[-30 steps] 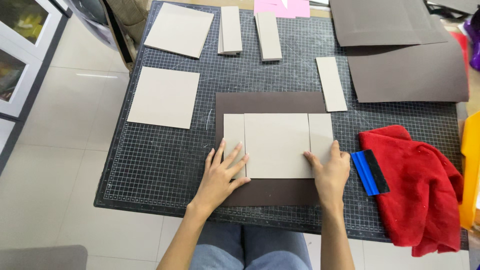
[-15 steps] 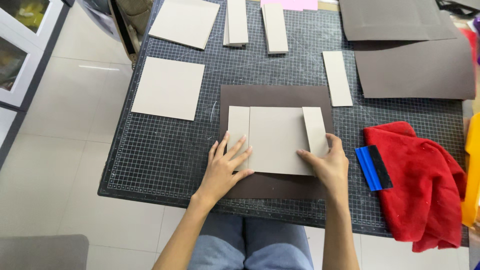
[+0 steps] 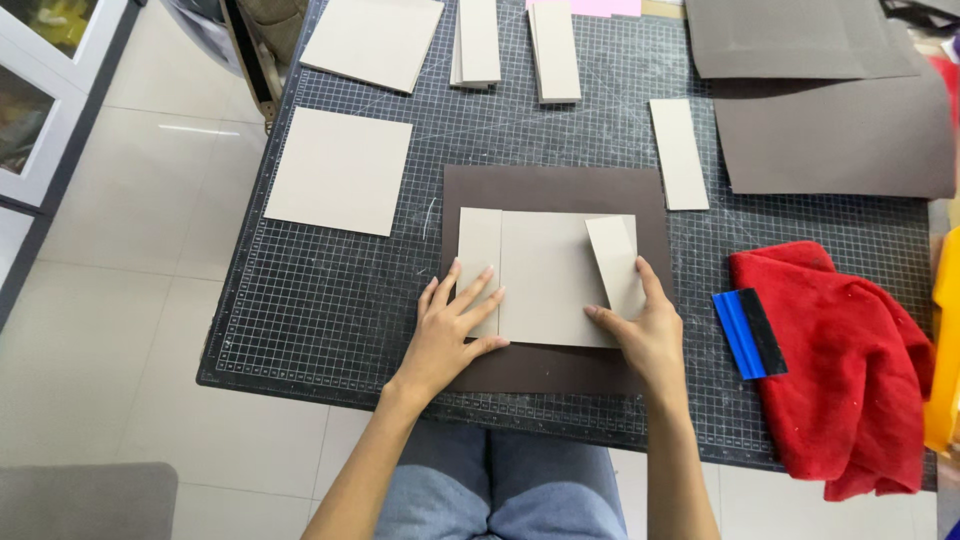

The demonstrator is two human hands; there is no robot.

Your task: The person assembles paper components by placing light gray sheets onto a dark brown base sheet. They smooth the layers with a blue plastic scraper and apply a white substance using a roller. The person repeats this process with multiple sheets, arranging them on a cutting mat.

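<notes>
Left hand [image 3: 452, 325]: pressed flat, fingers spread, on the left strip [image 3: 479, 262].
Right hand [image 3: 648, 335]: pinched the tilted right strip [image 3: 615, 265]; it needed squaring beside the middle board [image 3: 548, 280].

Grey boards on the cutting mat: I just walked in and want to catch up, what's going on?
A seated person works on a dark brown sheet on the gridded cutting mat. The left hand presses flat on a narrow grey strip and the large grey board. The right hand holds a second narrow strip, tilted and overlapping the board's right edge.
</notes>
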